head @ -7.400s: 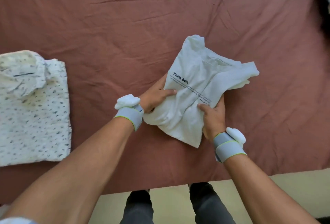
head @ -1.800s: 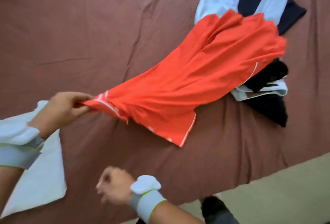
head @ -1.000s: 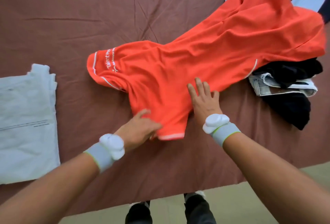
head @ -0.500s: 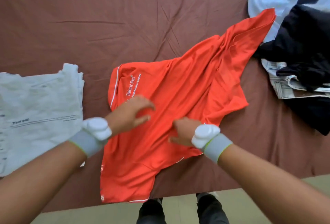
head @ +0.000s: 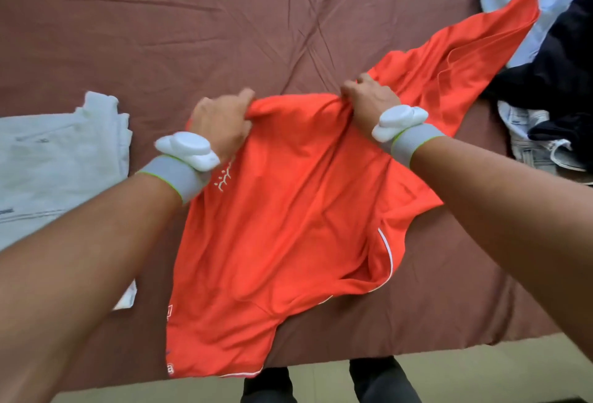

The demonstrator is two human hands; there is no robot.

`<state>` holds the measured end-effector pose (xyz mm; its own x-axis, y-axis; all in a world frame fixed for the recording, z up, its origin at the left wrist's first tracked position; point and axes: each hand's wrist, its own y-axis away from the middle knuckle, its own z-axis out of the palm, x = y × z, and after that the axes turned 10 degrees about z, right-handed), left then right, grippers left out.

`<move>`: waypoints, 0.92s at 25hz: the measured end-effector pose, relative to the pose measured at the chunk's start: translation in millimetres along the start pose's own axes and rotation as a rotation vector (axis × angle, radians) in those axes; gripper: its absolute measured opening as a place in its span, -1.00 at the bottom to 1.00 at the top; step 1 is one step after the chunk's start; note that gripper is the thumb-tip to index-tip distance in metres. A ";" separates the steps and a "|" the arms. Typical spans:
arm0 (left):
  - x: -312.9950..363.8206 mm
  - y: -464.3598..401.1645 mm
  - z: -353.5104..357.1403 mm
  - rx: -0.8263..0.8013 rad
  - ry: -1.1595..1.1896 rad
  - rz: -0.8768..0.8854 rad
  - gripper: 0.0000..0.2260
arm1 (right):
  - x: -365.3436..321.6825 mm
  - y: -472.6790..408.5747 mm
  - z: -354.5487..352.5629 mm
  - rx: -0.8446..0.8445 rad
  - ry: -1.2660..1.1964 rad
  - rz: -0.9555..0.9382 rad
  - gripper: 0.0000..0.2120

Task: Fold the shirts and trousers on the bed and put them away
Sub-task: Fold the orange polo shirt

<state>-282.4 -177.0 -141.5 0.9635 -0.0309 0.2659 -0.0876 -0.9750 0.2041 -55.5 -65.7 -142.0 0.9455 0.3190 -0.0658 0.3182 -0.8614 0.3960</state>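
Orange and slightly glossy, the shirt (head: pixel 288 226) lay spread across the middle of the bed (head: pixel 160 17), its hem hanging over the near edge. Thin white piping ran along the hem and up one side seam, a small pale printed emblem sat near the left wrist, and a little white mark showed at the lower left corner. The cloth was rumpled, with soft folds running from the top toward the hem, and a long twisted part trailed up to the right, its tip reaching the pile of clothes (head: pixel 552 81). The left hand (head: pixel 221 120) had its fingers curled round a bunch of the shirt's upper edge, and the right hand (head: pixel 369 97) gripped the same edge further right, so the fabric between them bowed up in a gathered ridge. Both wrists wore grey bands with white pods. A folded white shirt (head: pixel 57 158) lay flat on the maroon sheet just left of the orange one, partly under the left forearm. The pile at the right edge held light blue, dark navy and pale denim pieces, heaped loosely.
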 end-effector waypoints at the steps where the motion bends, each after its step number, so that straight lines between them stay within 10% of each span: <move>1: -11.3 -3.8 -14.1 0.111 0.004 -0.111 -0.75 | -12.9 -10.0 -7.7 0.080 -0.094 0.014 -0.60; 5: -64.7 -6.7 -44.1 0.401 -0.031 -0.505 -0.45 | -80.1 -22.5 -16.8 0.222 -0.406 -0.125 -0.31; 9: -8.3 45.8 39.0 0.153 0.092 -0.064 -0.25 | -62.3 48.8 52.5 -0.146 -0.033 -0.127 -0.31; 15: 150.6 115.8 111.3 -0.170 0.293 0.282 0.09 | 9.8 131.5 89.6 -0.181 0.010 0.217 -0.29; 23: 219.4 119.4 138.7 0.046 0.285 0.541 -0.66 | 74.1 164.9 75.7 -0.511 0.084 0.639 -0.19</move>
<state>-46.4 -330.7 -189.5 0.6794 -0.4700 0.5635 -0.5283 -0.8463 -0.0690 72.3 -214.0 -150.9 0.9187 -0.1259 0.3744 -0.3698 -0.6071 0.7033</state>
